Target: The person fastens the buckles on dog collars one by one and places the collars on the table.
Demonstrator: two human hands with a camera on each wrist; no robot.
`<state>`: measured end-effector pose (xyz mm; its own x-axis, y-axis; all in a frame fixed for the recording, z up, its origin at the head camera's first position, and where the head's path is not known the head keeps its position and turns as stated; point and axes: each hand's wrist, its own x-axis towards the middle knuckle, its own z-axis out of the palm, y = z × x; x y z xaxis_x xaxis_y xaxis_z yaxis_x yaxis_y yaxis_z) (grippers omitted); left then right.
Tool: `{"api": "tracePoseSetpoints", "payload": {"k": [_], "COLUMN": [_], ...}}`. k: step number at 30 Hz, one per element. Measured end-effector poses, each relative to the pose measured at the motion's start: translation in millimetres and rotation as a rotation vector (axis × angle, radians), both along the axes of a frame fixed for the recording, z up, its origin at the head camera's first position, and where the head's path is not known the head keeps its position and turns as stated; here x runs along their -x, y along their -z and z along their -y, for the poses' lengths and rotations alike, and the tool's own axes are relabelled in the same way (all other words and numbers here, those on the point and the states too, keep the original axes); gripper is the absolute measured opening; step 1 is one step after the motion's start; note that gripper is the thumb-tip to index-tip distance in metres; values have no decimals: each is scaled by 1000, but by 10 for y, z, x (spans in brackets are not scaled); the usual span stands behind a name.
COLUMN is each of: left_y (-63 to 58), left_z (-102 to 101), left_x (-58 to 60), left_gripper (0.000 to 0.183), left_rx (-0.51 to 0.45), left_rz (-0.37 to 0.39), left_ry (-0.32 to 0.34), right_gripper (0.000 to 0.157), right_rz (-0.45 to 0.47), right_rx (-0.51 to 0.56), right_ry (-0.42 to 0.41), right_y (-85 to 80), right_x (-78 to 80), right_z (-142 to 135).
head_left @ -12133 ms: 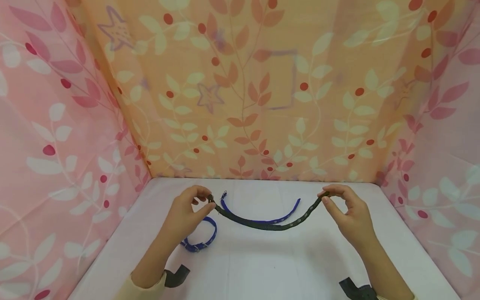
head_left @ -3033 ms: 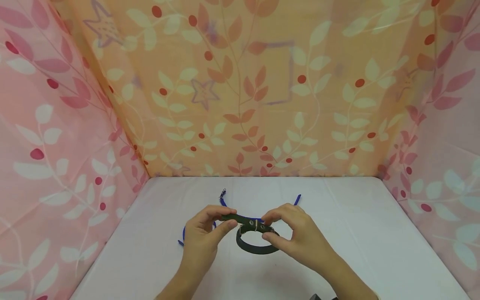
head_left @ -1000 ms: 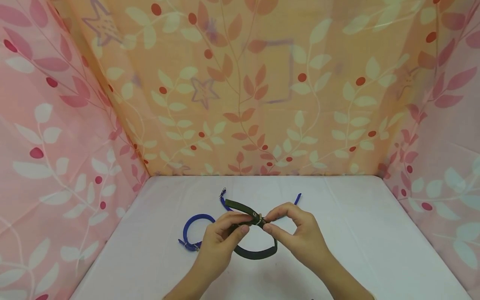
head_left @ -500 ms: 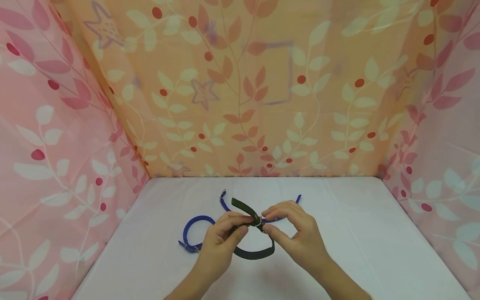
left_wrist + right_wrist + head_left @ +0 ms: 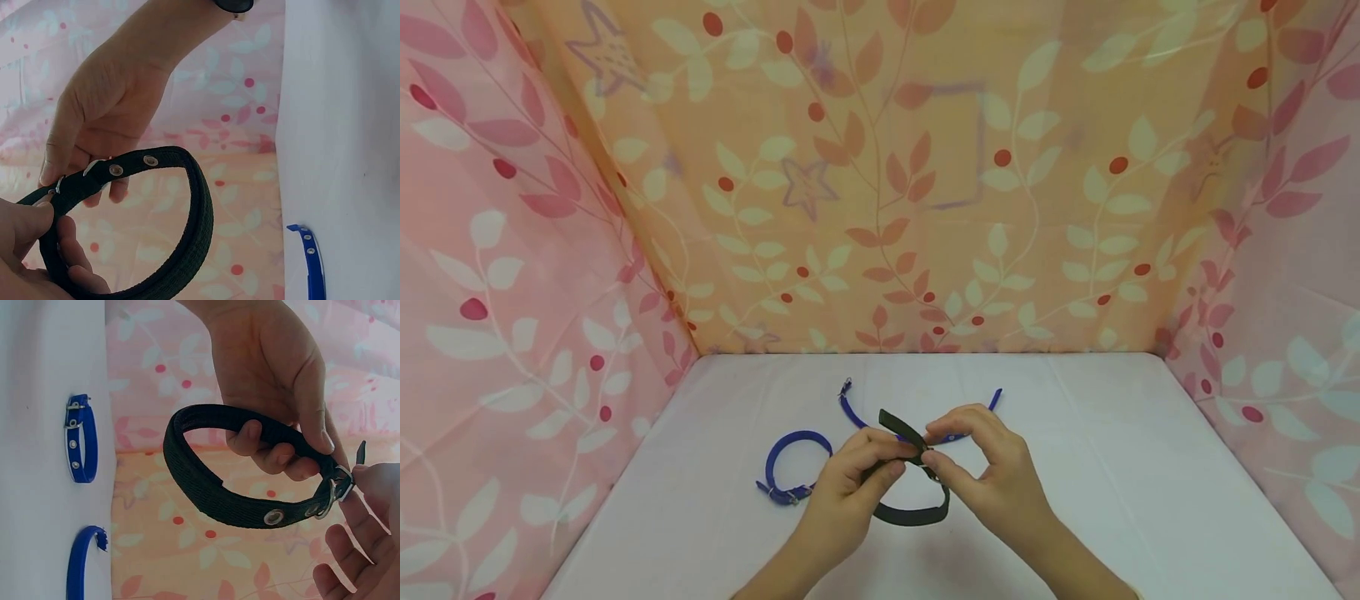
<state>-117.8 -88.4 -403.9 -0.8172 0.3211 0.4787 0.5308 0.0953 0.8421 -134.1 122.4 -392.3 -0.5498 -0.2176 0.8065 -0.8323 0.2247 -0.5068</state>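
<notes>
A dark green pet collar is bent into a loop above the table, its free end sticking up past the buckle. My left hand grips the band on the left, thumb and fingers around it close to the buckle. With thumb and index finger, my right hand pinches the collar at the metal buckle, shown best in the right wrist view. Metal eyelets and a D-ring line the strap there. In the head view, the fingers partly hide the buckle.
On the white table, a blue collar lies buckled in a ring at left. Another blue collar lies unfastened in a curve behind the hands. Patterned cloth walls enclose the back and sides.
Twelve seconds ago the green collar hung stretched between both hands; now it forms a loop through its buckle. Within the last second my left hand and the strap's free end have shifted slightly right.
</notes>
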Motion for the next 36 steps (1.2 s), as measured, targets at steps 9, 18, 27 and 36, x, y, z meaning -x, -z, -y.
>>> {"api": "tracePoseSetpoints", "payload": {"k": [9,18,27,36], "left_y": [-61,-73,-95,-77], "left_z": [-15,-17,-16,2], "left_x": [-22,-15,-18,-33], "left_gripper": [21,49,47,42], "left_rx": [-48,-117,-125,-210], "left_rz": [224,336,317,251], "left_ry": [-40,-37,-53,-134], "right_gripper": [39,38,37,31], "right_rz": [67,13,-117,-157], "right_rx": [-63,-77,-16,-21], "right_ry": [17,11,-2,8], "right_y": [-13,-4,12,-16], "right_x": [-13,-7,33,23], "right_z": [-8,-7,0,-4]}}
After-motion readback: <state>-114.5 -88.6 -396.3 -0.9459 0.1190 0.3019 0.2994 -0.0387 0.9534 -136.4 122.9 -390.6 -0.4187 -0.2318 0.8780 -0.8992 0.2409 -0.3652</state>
